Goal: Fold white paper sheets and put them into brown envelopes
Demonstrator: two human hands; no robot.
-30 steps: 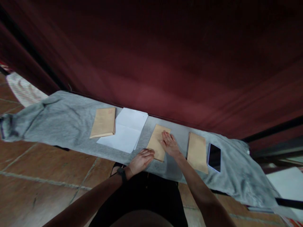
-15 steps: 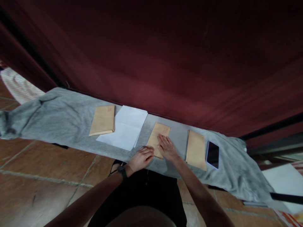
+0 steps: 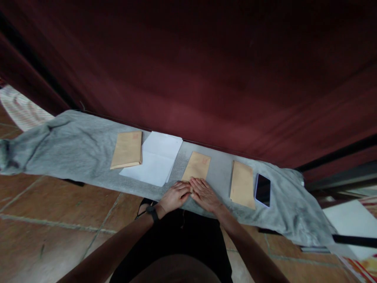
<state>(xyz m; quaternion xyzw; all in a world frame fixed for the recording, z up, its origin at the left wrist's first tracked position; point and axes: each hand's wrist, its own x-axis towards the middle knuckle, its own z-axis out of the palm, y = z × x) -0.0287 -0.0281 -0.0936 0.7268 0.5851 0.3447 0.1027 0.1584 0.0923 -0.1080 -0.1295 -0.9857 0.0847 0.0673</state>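
Note:
A brown paper envelope [image 3: 196, 165] lies in front of me on the grey cloth, a faint red mark near its far end. My left hand [image 3: 175, 195] is at its near left corner, the fingers bent over that edge and the thumb tucked alongside. Against those fingertips rests my right hand [image 3: 205, 194], its fingers stretched out flat across the envelope's near end. The two hands hide that end, flap included if there is one. To the left, white paper sheets [image 3: 157, 157] lie partly under a stack of brown envelopes [image 3: 127, 149].
More brown envelopes [image 3: 242, 184] lie to the right, beside a phone [image 3: 263, 190] with a dark screen. A grey cloth [image 3: 79, 145] covers the narrow surface. Behind it hangs a dark red curtain [image 3: 188, 86]. The floor [image 3: 59, 200] is tiled.
My right hand has slid from the middle of the envelope towards me, down to its near end beside my left hand. My left hand has stayed nearly still.

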